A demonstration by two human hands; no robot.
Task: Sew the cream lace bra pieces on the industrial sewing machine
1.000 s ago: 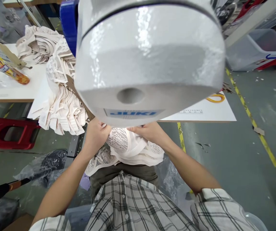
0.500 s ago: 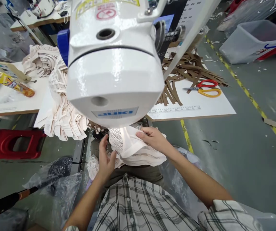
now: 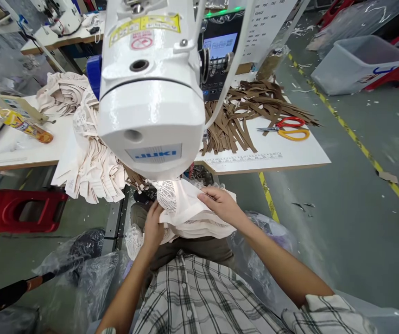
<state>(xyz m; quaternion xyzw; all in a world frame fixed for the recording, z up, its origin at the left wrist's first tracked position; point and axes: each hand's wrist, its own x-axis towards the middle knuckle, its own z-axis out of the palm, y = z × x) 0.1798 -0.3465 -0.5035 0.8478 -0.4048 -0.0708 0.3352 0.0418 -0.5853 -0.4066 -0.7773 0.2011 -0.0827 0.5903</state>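
Note:
A cream fabric piece with a lace panel [image 3: 185, 204] lies above my lap, its far edge under the head of a white sewing machine [image 3: 150, 116]. My right hand [image 3: 222, 206] pinches its right side between thumb and fingers. At the lace side, my left hand [image 3: 154, 225] is closed on the left edge, its fingertips partly hidden by the cloth. Beneath the held piece, a layered stack of similar cream pieces [image 3: 199, 228] rests on my lap. The machine head hides the needle area.
Bundled cream pieces [image 3: 95, 171] hang over the table edge at left. Brown strips [image 3: 234, 125] and scissors with red and yellow handles [image 3: 289, 130] lie on the right tabletop [image 3: 303, 150]. A drink bottle [image 3: 22, 124] lies left; a red stool [image 3: 22, 211] stands below.
My left hand has gone from open beside the lace to closed on its edge. My right hand keeps its pinch. The view has shifted, so the machine head appears farther left and smaller.

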